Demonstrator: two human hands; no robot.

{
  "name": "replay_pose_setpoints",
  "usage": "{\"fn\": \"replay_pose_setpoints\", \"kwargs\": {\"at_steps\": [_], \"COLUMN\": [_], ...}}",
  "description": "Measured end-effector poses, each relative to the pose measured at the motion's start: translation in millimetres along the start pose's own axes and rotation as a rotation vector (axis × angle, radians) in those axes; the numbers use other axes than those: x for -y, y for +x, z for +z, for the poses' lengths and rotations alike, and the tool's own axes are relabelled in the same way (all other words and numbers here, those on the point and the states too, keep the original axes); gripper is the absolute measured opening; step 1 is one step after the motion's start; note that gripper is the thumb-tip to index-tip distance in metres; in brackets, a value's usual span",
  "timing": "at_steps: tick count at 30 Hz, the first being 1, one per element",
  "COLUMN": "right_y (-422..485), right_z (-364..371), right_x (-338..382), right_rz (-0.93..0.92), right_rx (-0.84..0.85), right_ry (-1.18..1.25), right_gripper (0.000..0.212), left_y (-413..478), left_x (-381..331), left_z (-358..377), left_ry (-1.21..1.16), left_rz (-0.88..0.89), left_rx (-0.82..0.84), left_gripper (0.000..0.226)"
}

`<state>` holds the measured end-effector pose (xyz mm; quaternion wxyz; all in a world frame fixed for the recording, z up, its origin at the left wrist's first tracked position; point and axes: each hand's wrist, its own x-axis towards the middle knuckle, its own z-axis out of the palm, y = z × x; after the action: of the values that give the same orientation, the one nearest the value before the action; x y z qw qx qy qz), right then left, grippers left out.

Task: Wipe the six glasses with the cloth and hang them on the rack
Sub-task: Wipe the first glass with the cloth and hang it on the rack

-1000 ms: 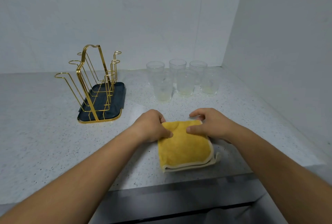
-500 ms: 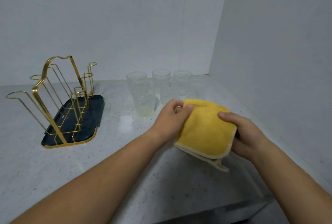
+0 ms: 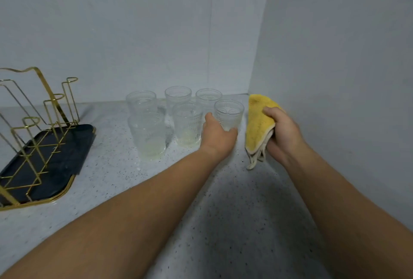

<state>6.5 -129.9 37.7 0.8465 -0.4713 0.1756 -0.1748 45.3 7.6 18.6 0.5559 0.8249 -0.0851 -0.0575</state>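
Several clear patterned glasses stand in two rows at the back of the speckled counter [image 3: 234, 211]. My left hand [image 3: 218, 135] curls round the front right glass [image 3: 229, 113], thumb on its left side and fingers under its right side. Beside it stand the front middle glass [image 3: 187, 123] and the front left glass [image 3: 148, 135]. My right hand [image 3: 282, 133] grips the folded yellow cloth [image 3: 258, 122] just right of that glass, held upright above the counter. The gold wire rack [image 3: 42, 108] on its dark tray [image 3: 55, 158] sits at the far left with nothing hanging on it.
A white wall closes the back of the counter, and a side wall [image 3: 335, 77] runs along the right, close to my right hand. Bare counter lies between the tray and the glasses.
My left hand let go of the cloth and moved forward onto the front right glass. My right hand carried the cloth up and right. The view shifted closer to the glasses.
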Motion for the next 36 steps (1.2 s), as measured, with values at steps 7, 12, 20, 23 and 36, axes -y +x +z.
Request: {"fn": "replay_pose_setpoints", "kwargs": {"at_steps": [7,12,20,23,36], "right_y": [11.7,-3.0,-71.7,-102.3,-184.5], "right_z": [9.4,6.4,8.7,17.7,104.9], "right_x": [-20.7,-15.0,-5.9,-23.3,-76.0], "right_rz": [0.015,-0.02,-0.169,-0.26,-0.232], "right_rx": [0.053,0.098,0.207,0.205,0.428], "right_ry": [-0.016,-0.084,-0.183,-0.253,-0.376], "right_gripper": [0.028,0.022,0.023,0.055,0.038], "left_y": [11.3,7.8,-41.7,-71.5,-160.3], "left_x": [8.6,9.0,9.7,13.1,28.9], "left_z": [8.8,9.2,-17.6,-41.1,-140.3], "left_ry": [-0.033,0.001,-0.172,-0.213,-0.621], "left_rz": [0.062,0.128,0.256,0.277,0.214], "left_rx": [-0.051,-0.078,-0.085,-0.058,-0.052], "left_gripper": [0.082,0.081,0.084,0.078,0.045]}}
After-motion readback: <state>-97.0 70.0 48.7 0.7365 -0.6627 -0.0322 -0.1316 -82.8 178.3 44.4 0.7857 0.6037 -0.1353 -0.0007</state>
